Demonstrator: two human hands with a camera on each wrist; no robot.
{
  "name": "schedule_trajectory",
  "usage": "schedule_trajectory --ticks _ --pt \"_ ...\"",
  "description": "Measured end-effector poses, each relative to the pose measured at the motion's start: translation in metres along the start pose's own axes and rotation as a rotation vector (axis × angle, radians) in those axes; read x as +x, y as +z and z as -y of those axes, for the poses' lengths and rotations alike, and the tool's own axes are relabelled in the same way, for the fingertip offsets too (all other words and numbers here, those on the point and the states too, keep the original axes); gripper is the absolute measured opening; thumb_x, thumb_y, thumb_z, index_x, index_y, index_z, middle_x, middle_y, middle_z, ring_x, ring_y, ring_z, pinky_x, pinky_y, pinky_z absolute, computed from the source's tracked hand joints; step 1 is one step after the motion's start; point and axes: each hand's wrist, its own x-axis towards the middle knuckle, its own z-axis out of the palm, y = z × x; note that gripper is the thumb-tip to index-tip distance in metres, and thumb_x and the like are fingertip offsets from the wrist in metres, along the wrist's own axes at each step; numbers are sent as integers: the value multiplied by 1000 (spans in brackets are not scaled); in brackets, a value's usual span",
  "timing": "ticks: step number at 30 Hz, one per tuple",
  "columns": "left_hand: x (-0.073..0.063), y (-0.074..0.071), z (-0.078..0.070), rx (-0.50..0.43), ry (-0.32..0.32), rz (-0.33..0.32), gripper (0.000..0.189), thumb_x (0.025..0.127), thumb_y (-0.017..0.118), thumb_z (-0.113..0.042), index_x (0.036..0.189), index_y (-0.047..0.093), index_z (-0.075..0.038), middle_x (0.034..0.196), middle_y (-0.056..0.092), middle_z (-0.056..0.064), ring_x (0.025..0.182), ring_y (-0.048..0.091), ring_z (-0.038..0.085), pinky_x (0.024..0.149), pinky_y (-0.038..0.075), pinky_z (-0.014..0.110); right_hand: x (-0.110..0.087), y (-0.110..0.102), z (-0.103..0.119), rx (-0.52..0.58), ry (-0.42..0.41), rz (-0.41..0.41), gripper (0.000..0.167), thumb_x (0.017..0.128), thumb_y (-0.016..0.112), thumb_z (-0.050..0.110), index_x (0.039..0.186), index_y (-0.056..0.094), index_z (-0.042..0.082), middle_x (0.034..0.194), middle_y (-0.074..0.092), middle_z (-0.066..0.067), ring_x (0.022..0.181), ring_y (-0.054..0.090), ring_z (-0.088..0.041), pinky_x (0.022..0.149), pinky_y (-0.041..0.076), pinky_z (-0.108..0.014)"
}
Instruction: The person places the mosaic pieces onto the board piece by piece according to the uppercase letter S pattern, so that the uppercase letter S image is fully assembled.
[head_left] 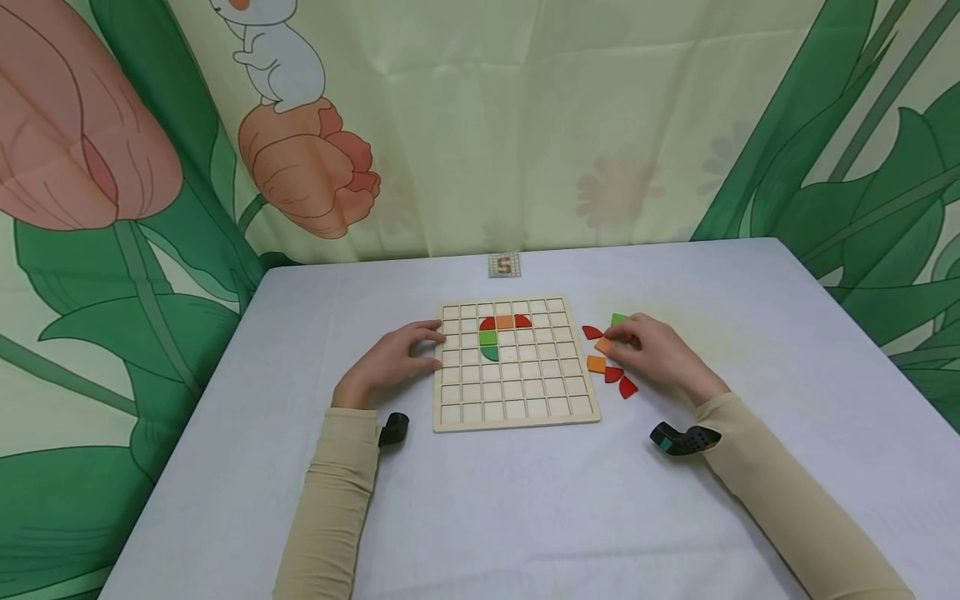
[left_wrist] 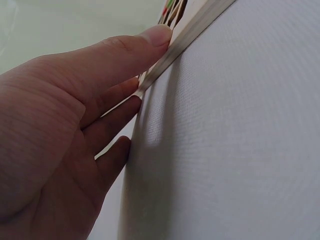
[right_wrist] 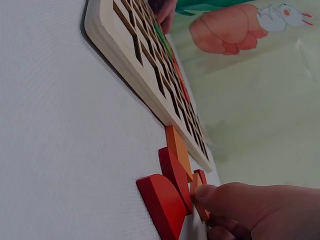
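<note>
A square wooden grid board point(head_left: 517, 426) lies on the table. Set in its cells are two red quarter-circle pieces point(head_left: 522, 322), an orange square point(head_left: 505, 322), a light green square point(head_left: 488, 337) and a dark green quarter-circle point(head_left: 491, 353). My left hand point(head_left: 392, 357) rests at the board's left edge, thumb and fingertips touching it, fingers fairly straight. Right of the board, my right hand point(head_left: 658, 352) pinches an orange square block point(right_wrist: 196, 186) between thumb and curled fingers; the fingertips are partly hidden. Around it lie red quarter-circles point(head_left: 627, 387), another orange square point(head_left: 596, 364) and a green piece point(head_left: 619, 318).
A small patterned card point(head_left: 504, 265) lies near the table's back edge, beyond the board. The white-covered table point(head_left: 480, 517) ends at a printed curtain point(head_left: 525, 125). A black device point(head_left: 684, 439) is strapped at each wrist.
</note>
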Motion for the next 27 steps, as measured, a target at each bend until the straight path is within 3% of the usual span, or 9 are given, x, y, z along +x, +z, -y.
schedule_trajectory --ticks 10,19,27 --pt "-1 0 0 4 -2 -2 45 88 75 -22 129 63 -9 153 40 3 144 29 24 116 25 42 -4 -3 -1 -37 -33 11 30 92 69 15 118 68 0 110 62 -15 97 56 -28 85 49 -43" --pt "0 1 0 -5 -7 -5 45 87 76 -22 129 63 -8 153 40 4 144 29 24 116 25 43 -11 -18 -1 -97 -24 67 25 90 69 11 113 70 0 99 63 -9 88 53 -24 76 47 -36" --pt "0 1 -1 -2 0 -7 45 88 75 -21 129 63 -8 153 40 5 144 29 24 116 25 42 -14 -17 -3 -88 -26 57 34 89 71 15 119 67 -2 96 61 -8 86 52 -22 74 46 -34"
